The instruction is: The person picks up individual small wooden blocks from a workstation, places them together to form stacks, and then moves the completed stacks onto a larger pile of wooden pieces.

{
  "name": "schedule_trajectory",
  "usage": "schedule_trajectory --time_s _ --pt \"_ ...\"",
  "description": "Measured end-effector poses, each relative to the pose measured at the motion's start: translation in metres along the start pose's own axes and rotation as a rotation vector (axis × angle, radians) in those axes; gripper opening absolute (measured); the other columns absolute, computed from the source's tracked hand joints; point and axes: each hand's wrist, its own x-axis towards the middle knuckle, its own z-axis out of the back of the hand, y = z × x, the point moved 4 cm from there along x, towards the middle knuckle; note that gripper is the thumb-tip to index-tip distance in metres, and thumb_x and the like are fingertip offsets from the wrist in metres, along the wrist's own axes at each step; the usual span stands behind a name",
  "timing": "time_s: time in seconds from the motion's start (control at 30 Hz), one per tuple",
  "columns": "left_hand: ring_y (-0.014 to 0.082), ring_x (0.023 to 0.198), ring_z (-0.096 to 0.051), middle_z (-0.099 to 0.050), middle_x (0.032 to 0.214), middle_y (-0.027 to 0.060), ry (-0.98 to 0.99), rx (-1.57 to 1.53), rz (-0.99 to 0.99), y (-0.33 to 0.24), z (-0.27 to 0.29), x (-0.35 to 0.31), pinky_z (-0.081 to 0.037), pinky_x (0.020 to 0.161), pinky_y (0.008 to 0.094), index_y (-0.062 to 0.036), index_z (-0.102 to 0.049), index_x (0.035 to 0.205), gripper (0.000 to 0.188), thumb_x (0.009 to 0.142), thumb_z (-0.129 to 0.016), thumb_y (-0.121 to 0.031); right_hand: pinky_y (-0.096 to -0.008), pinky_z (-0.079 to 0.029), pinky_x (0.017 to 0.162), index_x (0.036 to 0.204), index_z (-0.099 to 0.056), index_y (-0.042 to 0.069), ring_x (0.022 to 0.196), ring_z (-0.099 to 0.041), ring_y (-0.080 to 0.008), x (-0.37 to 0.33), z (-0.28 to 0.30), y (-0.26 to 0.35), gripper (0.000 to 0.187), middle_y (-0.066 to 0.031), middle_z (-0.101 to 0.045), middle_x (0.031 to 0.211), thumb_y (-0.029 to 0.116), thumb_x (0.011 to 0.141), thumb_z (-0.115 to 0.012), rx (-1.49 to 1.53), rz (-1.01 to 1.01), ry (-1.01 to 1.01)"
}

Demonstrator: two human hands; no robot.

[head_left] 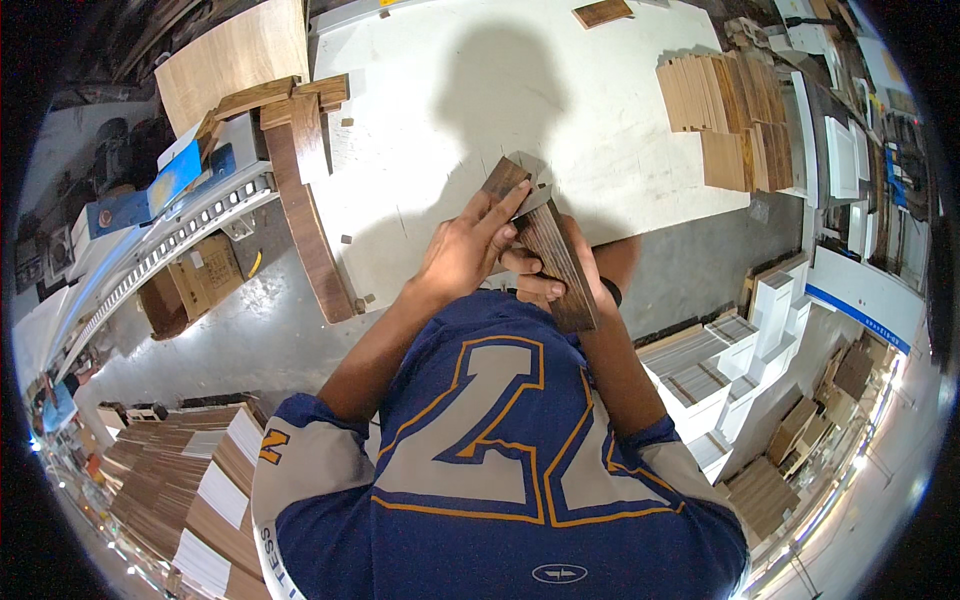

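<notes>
Worktable (400, 80), hands (455, 250) on board (567, 278), box (212, 268), contents unclear

Dark brown, streaky-grained wooden strip (560, 272) held slanting in curled fingers (541, 288)

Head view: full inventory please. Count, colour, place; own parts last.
dark board: 1, dark brown, in the right hand
dark end piece: 1, dark brown, just beyond; possibly the same board
thin flat piece: 1, grey, between those two
worktable: 1, white, ahead
small block: 1, brown, table's far edge
wood pieces: many, brown, table's right end
long strip: 1, brown, table's left edge
large panel: 1, light tan, upper left
slotted rail: 1, pale, left
panel stacks: several, brown and white, lower left
jersey: 1, navy, grey, orange, torso
left hand: 1, bare, at the dark board
right hand: 1, bare, gripping the dark board
</notes>
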Motion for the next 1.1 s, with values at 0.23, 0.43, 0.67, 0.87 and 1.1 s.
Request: schedule_trajectory --time_s 0.23,0.43,0.67,0.87,1.1 --pt "0.0412 0.087 -0.072 -0.063 0.111 0.0196 -0.012 0.021 0.058 -0.001 -0.004 0.003 -0.061 0.080 0.0510 -0.0206 -0.048 0.159 0.052 0.107 -0.056 -0.017 -0.0235 -0.039 0.040 0.127 -0.056 -0.003 0.045 -0.042 -0.0099 0.000 -0.001 0.003 0.067 -0.0029 -0.045 0.081 0.059 0.110 -0.038 0.060 -0.045 0.051" --pt "0.0440 0.102 -0.072 -0.067 0.114 0.0288 -0.428 0.098 0.108 0.068 -0.001 0.023 -0.059 0.088 0.0544 -0.0141 -0.046 0.159 0.047 0.114 -0.040 -0.030 -0.0225 -0.043 0.042 0.130 -0.054 -0.006 0.046 -0.048 -0.0098 -0.005 -0.002 0.011 0.070 -0.0026 -0.046 0.085 0.060 0.109 -0.046 -0.132 -0.017 0.119" --pt "0.0507 0.111 -0.067 -0.063 0.122 0.0344 -0.336 0.422 0.474 0.181 0.000 0.016 -0.056 0.094 0.0579 -0.0075 -0.048 0.155 0.051 0.109 -0.052 -0.027 -0.0233 -0.039 0.046 0.117 -0.059 0.008 0.053 -0.049 -0.0106 -0.001 0.055 0.050 0.062 -0.0013 -0.055 0.094 0.067 0.100 -0.060 -0.472 0.342 -0.409" --pt "0.0442 0.107 -0.064 -0.064 0.122 0.0269 -0.488 0.557 0.101 0.148 -0.016 0.020 -0.052 0.092 0.0535 -0.0022 -0.060 0.140 0.048 0.097 -0.068 -0.021 -0.0274 -0.043 0.055 0.117 -0.057 0.013 0.065 -0.053 -0.0117 -0.006 0.136 0.071 0.040 -0.0018 -0.059 0.092 0.045 0.097 -0.070 -0.785 0.430 -0.834" --pt "0.0430 0.105 -0.064 -0.063 0.122 0.0234 -0.239 0.562 0.171 0.139 -0.083 0.025 -0.054 0.093 0.0506 -0.0006 -0.062 0.131 0.043 0.095 -0.071 -0.022 -0.0415 -0.050 0.094 0.126 -0.060 -0.002 0.108 -0.062 -0.0258 0.032 0.191 0.059 0.055 -0.0155 -0.065 0.116 0.029 0.087 -0.084 -1.019 0.584 -0.994"
